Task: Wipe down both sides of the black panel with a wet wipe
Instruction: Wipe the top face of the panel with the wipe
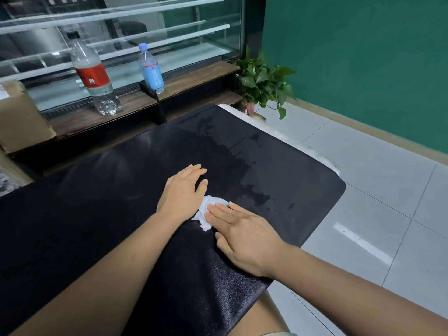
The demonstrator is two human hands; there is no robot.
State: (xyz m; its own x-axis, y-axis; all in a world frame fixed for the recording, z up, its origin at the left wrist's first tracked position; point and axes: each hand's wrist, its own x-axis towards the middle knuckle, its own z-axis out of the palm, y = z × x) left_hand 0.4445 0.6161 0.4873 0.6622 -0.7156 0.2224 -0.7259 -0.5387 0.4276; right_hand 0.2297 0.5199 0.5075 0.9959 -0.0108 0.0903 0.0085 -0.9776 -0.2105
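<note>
Two hands: both palm-down on the black panel [278, 170], close together near its middle.
Left hand [181, 192]: rests on the panel surface with fingers loosely bent; holds nothing.
Right hand [244, 238]: fingers straight and together, pressing flat on the wet wipe [206, 209]; no curl round it.
Wet wipe: white and crumpled, lying on the panel under the right fingertips, just beside the left hand.
Black panel: lies flat across the person's lap, textured face up; one rounded corner reaches out over the tiled floor [363, 178].
Panel surface: darker wet patches on the area beyond and to the right of the hands.
Wooden shelf [194, 78]: behind the panel; carries a red-label bottle [93, 76] and a blue-label bottle [151, 69], both upright and well apart.
Potted plant [261, 81]: at the shelf's right end, beside the green wall [363, 57].
Cardboard box [19, 112]: at the left edge.
</note>
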